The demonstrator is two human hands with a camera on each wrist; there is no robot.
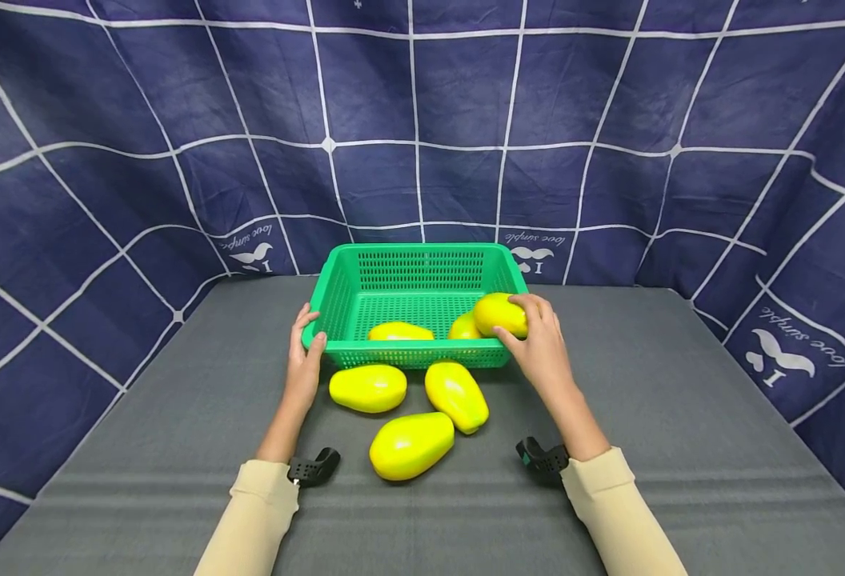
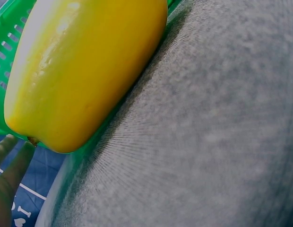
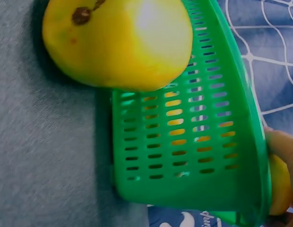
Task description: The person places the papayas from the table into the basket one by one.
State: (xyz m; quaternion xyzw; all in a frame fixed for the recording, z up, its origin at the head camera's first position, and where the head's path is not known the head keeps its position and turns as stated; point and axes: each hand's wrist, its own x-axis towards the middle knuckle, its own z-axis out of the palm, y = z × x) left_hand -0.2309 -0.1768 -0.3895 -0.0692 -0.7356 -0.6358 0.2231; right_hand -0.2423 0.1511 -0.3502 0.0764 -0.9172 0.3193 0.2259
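A green plastic basket stands at the back of the table. My left hand rests at its left front corner, fingers outside the wall and thumb by the rim. With my right hand I grip a yellow papaya at the basket's right front corner, above the rim. Inside lie another papaya at the front and one more papaya partly under the held one. In the right wrist view the held papaya shows behind the basket wall.
Three papayas lie on the grey table before the basket: a left papaya, a right papaya and a near papaya. A blue curtain with white lines hangs behind and at both sides.
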